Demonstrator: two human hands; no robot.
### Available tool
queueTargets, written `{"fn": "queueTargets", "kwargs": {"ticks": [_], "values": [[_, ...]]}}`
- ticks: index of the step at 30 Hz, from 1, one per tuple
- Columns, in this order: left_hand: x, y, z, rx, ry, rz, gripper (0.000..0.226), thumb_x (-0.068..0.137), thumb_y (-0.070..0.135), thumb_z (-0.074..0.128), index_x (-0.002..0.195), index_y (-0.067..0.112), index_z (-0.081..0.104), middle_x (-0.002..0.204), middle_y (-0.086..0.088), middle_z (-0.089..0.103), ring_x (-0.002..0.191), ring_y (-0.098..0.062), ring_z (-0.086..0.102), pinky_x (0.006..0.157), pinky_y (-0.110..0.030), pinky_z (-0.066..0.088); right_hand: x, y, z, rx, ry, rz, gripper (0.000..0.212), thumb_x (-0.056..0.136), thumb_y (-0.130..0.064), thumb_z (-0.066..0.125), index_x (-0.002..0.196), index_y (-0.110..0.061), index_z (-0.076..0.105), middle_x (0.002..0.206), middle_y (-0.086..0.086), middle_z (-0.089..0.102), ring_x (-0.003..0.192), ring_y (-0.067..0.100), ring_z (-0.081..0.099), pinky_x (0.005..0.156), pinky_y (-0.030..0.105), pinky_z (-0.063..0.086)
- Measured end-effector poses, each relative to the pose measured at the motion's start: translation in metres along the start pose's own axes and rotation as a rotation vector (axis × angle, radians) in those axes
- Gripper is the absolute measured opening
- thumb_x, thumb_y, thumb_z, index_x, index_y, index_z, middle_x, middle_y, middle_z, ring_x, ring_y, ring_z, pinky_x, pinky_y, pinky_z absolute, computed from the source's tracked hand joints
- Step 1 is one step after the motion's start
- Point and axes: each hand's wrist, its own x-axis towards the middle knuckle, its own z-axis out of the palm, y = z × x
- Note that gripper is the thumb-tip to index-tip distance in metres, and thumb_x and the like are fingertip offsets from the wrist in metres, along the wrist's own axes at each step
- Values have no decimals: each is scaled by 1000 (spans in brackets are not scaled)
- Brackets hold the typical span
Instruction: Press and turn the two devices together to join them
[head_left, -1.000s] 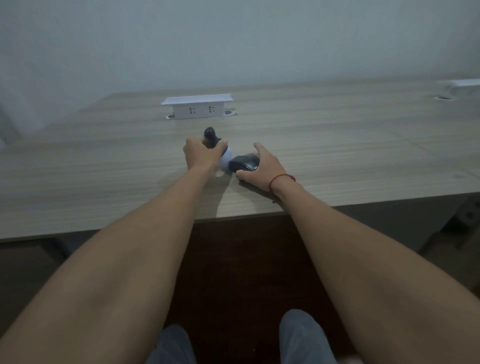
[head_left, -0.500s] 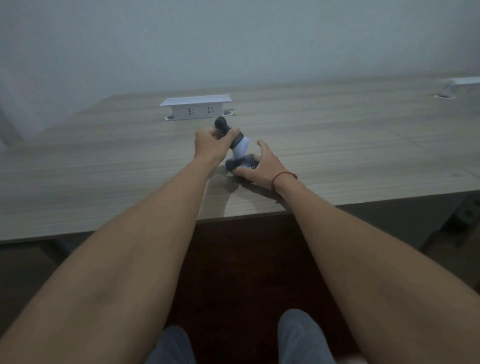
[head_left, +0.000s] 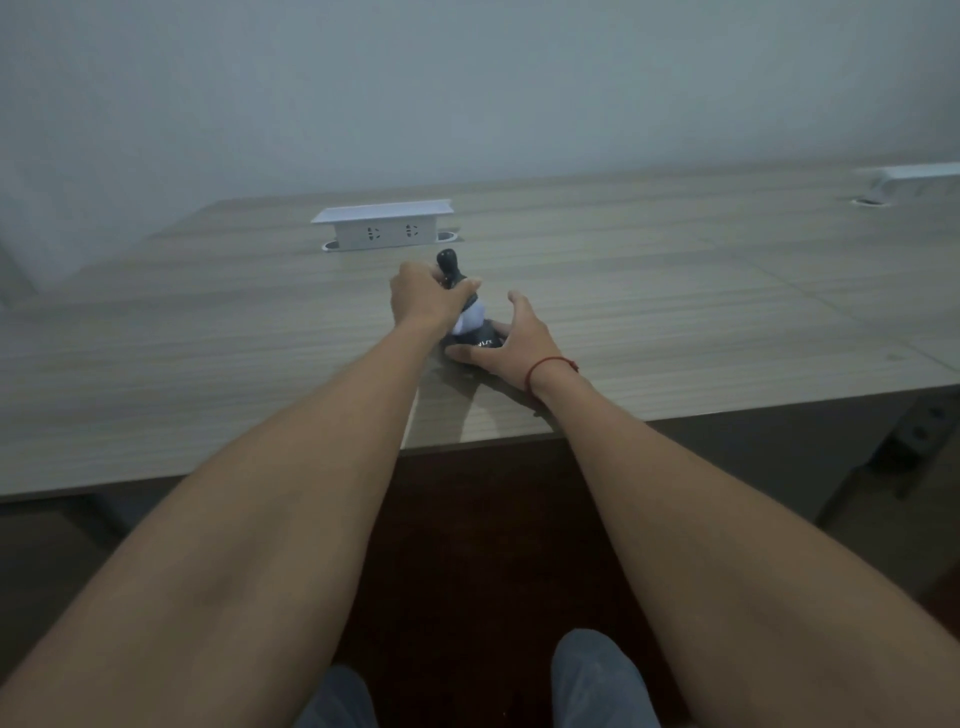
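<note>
My left hand grips a small bottle-like object with a black top and a white body. It is tilted, its white end pointing down to the right. That end sits right over a dark computer mouse lying on the wooden table. My right hand holds the mouse, thumb on the near side and fingers curled on the far side, index finger raised. A red string is tied round my right wrist.
A white pop-up socket box stands on the table behind my hands. Another white fitting sits at the far right edge. A pale wall runs behind the table. My knees show below the table's front edge.
My left hand has lifted the bottle-like object off the table and moved it right, tilting it over the mouse. My right hand has turned and curled round the mouse.
</note>
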Motion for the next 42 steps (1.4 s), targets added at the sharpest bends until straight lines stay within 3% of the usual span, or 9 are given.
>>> {"fn": "queueTargets", "kwargs": {"ticks": [3, 8, 12, 19, 23, 29, 35, 40, 42], "values": [[-1, -1, -2, -48, -50, -47, 33, 77, 31, 81, 93, 3, 75, 89, -9, 73, 88, -22, 70, 88, -36, 57, 1, 0, 1, 28, 7, 10, 110, 70, -30, 81, 151, -17, 9, 144, 12, 46, 130, 30, 46, 102, 40, 39], [1, -28, -19, 60, 124, -136, 36, 80, 31, 77, 101, 2, 73, 103, -12, 73, 97, -26, 69, 83, -31, 53, -2, 0, 1, -20, 30, 5, 105, 71, -32, 81, 150, -17, 14, 149, 12, 39, 136, 29, 38, 107, 41, 36], [-7, -44, -27, -80, 159, -230, 34, 80, 29, 78, 100, 2, 74, 95, -8, 72, 83, -18, 64, 72, -25, 47, 2, 0, 5, -39, 80, -4, 96, 69, -41, 79, 146, -20, 26, 146, 10, 44, 132, 28, 43, 108, 43, 39], [-14, -38, -24, -138, 90, -225, 33, 78, 29, 79, 98, 4, 74, 91, -7, 70, 80, -19, 65, 72, -26, 52, 6, 3, 13, -116, 171, -104, 33, 91, -33, 55, 109, -9, 66, 111, 11, 67, 103, 23, 61, 85, 28, 46], [-19, -32, -19, -181, 145, -243, 30, 79, 29, 78, 95, 5, 73, 86, -4, 67, 77, -18, 62, 68, -24, 46, 9, 5, 13, -111, 171, -88, 38, 90, -32, 56, 119, -10, 65, 120, 9, 66, 113, 23, 60, 93, 26, 44], [-13, -40, -32, -177, -99, -231, 23, 74, 27, 82, 82, 7, 72, 90, -13, 74, 79, -23, 69, 72, -31, 56, 11, 4, 14, -100, 217, -68, 39, 91, -30, 57, 122, -7, 62, 123, 14, 65, 116, 28, 58, 96, 30, 43], [-15, -32, -13, -243, 164, -281, 29, 78, 26, 80, 94, 4, 73, 88, -4, 65, 80, -21, 62, 77, -29, 55, 8, 6, 13, -89, 176, -75, 44, 90, -33, 58, 128, -9, 58, 127, 11, 63, 118, 23, 58, 102, 32, 44], [-15, -29, -5, -311, 147, -324, 23, 75, 27, 81, 88, 9, 74, 89, -5, 71, 81, -23, 68, 80, -32, 58, 13, 7, 14, -104, 218, -69, 26, 90, -33, 57, 98, -11, 68, 95, 9, 66, 91, 23, 60, 74, 24, 41], [-12, -33, -11, -333, 26, -329, 24, 72, 24, 83, 87, 8, 73, 94, -13, 75, 82, -28, 73, 79, -38, 62, 15, 7, 16, -112, 260, -49, 28, 90, -34, 56, 101, -11, 69, 101, 12, 68, 95, 27, 62, 74, 24, 37]]}}
